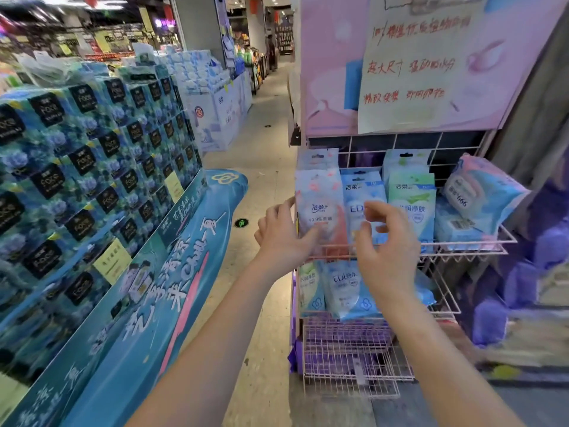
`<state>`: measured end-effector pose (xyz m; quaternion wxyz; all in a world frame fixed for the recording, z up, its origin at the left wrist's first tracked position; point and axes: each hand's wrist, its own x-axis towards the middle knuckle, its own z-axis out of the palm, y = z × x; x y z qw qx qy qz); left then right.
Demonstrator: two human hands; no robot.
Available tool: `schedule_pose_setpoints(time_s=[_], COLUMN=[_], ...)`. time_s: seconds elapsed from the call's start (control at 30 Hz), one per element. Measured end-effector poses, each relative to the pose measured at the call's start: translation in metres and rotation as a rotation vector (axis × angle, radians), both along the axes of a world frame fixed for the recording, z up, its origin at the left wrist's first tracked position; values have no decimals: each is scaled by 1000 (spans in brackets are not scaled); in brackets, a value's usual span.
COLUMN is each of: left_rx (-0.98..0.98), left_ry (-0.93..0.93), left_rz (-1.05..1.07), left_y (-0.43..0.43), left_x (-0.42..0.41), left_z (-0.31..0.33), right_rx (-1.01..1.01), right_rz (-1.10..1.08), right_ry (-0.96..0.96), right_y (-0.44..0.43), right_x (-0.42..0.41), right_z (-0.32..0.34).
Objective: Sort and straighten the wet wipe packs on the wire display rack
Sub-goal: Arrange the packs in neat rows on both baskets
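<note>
A pink wire display rack (471, 252) stands at the right with wet wipe packs on its shelves. On the top shelf a pink pack (318, 195), a blue pack (360, 192) and a green pack (412, 198) stand upright in a row. Larger pink-and-blue packs (480, 192) lie tilted at the shelf's right end. My left hand (283, 235) touches the lower front of the pink pack with spread fingers. My right hand (385, 241) hovers in front of the blue pack, fingers curled apart, holding nothing. More blue and green packs (341, 288) lean on the lower shelf.
A tall stack of blue tissue boxes (92, 155) on a teal display base (172, 272) lines the left side. The tiled aisle floor (264, 155) runs between them. A pink poster with a handwritten sign (412, 66) hangs above the rack. Lower wire baskets (348, 359) hold purple items.
</note>
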<state>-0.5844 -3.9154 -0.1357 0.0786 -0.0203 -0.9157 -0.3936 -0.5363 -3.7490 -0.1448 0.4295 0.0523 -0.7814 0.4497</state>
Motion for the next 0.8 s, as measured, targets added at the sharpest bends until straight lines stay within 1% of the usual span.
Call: schedule_pose_setpoints(time_s=[0.03,0.07,0.1,0.13,0.17,0.2,0.23,0.27,0.3,0.33,0.37,0.43,0.47,0.57,0.63,0.8], left_rx=[92,239,412,560,636,629,582,529,486,442,382,282,279,299,301,511], left_ry=[-1,10,35,60,84,88,63,13,-43,-101,-157,-253,-281,-283,-276,-342], left_rz=[23,65,128,211,298,369,407,399,346,267,187,64,26,0,-5,33], left_y=[0,-1,0,0,2,4,6,10,15,21,29,43,49,59,59,56], left_x=[4,10,17,25,31,36,41,44,47,49,49,47,46,41,40,46], left_z=[-4,-10,-18,-30,-43,-58,-74,-89,-102,-115,-126,-140,-144,-147,-147,-148], right_rx=[-39,-73,-93,-99,-95,-60,13,114,216,296,335,320,257,-76,-179,-366], right_rz=[-39,-48,-50,-60,-83,-122,-171,-212,-232,-233,-226,-209,-181,-60,-3,206], right_ry=[110,156,129,39,-119,-329,-541,-715,-847,-938,-990,-989,-951,-873,-852,-864], right_y=[0,1,3,6,9,12,17,21,23,24,24,24,25,35,42,42], right_x=[11,21,29,33,34,31,27,23,19,15,12,9,10,16,25,48], right_z=[-14,-29,-46,-64,-81,-98,-112,-122,-129,-133,-137,-142,-143,-145,-146,-152])
